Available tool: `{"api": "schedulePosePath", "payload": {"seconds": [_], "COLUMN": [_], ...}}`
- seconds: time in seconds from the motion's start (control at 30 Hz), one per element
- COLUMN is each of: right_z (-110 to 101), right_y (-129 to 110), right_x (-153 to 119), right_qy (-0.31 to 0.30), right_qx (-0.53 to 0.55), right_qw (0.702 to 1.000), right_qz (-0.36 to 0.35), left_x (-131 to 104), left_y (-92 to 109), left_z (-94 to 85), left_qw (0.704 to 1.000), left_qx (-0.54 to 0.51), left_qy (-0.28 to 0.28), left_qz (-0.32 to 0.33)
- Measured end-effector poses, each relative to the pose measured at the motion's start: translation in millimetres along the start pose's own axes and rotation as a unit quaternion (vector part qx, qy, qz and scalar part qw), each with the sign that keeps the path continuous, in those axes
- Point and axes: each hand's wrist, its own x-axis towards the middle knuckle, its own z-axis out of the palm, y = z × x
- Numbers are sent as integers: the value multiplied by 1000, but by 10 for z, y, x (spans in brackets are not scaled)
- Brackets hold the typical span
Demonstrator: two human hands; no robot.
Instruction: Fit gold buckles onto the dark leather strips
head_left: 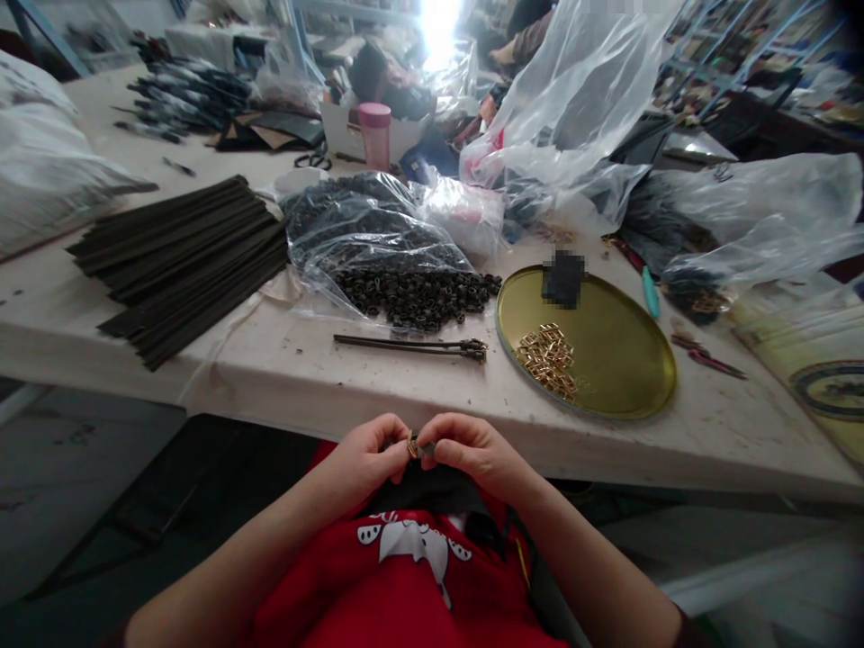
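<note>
Just in front of the table edge, my left hand point(379, 453) and my right hand point(465, 447) meet, fingers pinched. Between them is a small gold buckle point(412, 445) with the end of a dark strap point(427, 447). The left fingertips close on the buckle, and the right fingertips close on the strap end. Beyond my hands, a few finished-looking dark straps point(405, 346) with buckles at their right ends lie on the table. A pile of gold buckles point(548, 360) rests on a round gold tray point(621, 360) to the right.
Dark strips point(189, 261) fan out on the table point(270, 378) at left. Small black loops point(418, 301) spill from a clear bag point(378, 225) at the centre. A pink-lidded jar point(375, 135) stands behind. Red-handled pliers point(708, 357) and a teal-handled tool point(650, 292) lie right of the tray.
</note>
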Motion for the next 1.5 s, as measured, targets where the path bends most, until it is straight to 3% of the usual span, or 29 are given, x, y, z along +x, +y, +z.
{"api": "schedulePosePath", "payload": {"seconds": [0.3, 0.5, 0.7, 0.83, 0.9, 1.03, 1.17, 1.23, 1.4, 1.5], "right_z": [-54, 20, 52, 59, 76, 136, 170, 158, 104, 102], "right_y": [35, 145, 265, 267, 236, 204, 251, 267, 219, 194], "right_x": [-7, -9, 18, -2, -27, -74, -88, -81, -66, -64], "right_qy": [37, 123, 203, 216, 218, 217, 208, 204, 161, 152], "right_qx": [-111, -72, -153, -196, -261, -403, -475, -474, -392, -354], "right_qw": [992, 990, 966, 954, 931, 852, 802, 810, 880, 903], "right_qz": [-39, -11, -36, -74, -134, -255, -295, -279, -212, -192], "left_x": [19, 13, 36, 12, -1, 0, 24, 27, 8, -1], "left_y": [-68, -111, -173, -138, -106, -71, -111, -139, -153, -143], "left_z": [51, 81, 136, 117, 96, 75, 91, 100, 90, 81], "left_qw": [995, 991, 983, 987, 988, 988, 987, 986, 985, 984], "left_qx": [83, 118, 165, 149, 139, 139, 144, 146, 157, 163], "left_qy": [35, 31, 47, 16, 3, 19, 32, 32, 24, 17], "left_qz": [31, 55, 60, 66, 69, 62, 67, 70, 75, 75]}}
